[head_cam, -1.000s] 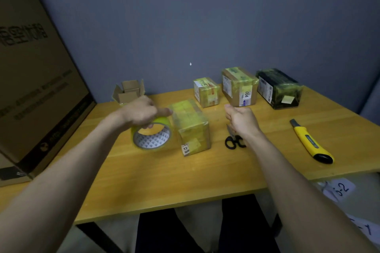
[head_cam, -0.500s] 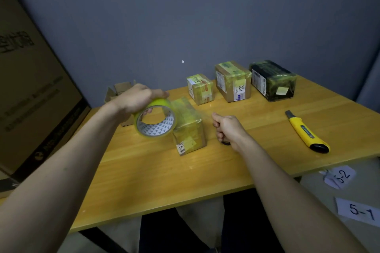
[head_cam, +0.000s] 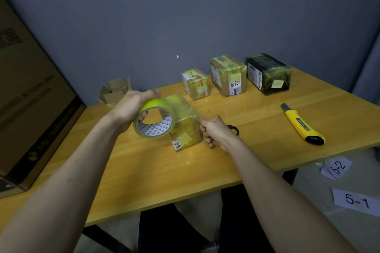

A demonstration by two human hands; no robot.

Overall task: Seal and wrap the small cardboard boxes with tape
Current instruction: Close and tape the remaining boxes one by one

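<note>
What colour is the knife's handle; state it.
Yellow with a black end cap, on the utility knife; clearest in the head view.

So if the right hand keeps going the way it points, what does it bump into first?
Probably the taped box: the right hand holds scissors aimed at its corner. Depth is unclear.

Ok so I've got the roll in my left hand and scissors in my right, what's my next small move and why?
Probably snip the tape. The left hand holds the tape roll beside the wrapped box, a strip appears to run from roll to box, and the right hand already grips the scissors at the box's edge.
</note>
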